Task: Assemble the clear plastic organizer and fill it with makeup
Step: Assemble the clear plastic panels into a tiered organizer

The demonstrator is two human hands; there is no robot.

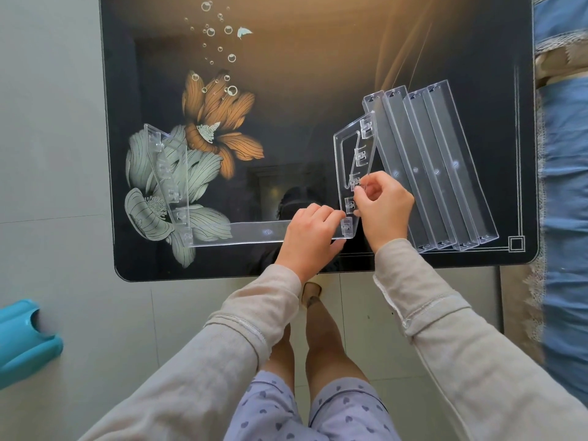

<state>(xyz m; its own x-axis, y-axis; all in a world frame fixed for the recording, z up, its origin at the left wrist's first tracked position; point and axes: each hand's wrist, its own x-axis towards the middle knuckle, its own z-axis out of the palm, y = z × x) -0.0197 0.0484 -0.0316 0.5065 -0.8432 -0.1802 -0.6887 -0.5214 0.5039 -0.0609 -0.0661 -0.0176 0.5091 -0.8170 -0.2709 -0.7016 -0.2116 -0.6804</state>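
I am watching left hand [310, 232] fingers gripping the end of the bottom tray [248, 232] on the bench [286, 138], steadying it | right hand [383, 205] fingers pinching the right side panel [348, 203] upright there (seating its clip, I judge) | spare trays [439, 167] lying just beside

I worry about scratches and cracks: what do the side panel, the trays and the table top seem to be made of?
The side panel, fitted tray and loose trays: clear, glossy hard plastic, it seems; what lies behind shows through them and their edges catch light. The table top: probably printed glass or high-gloss laminate; it mirrors the room over a flower print.
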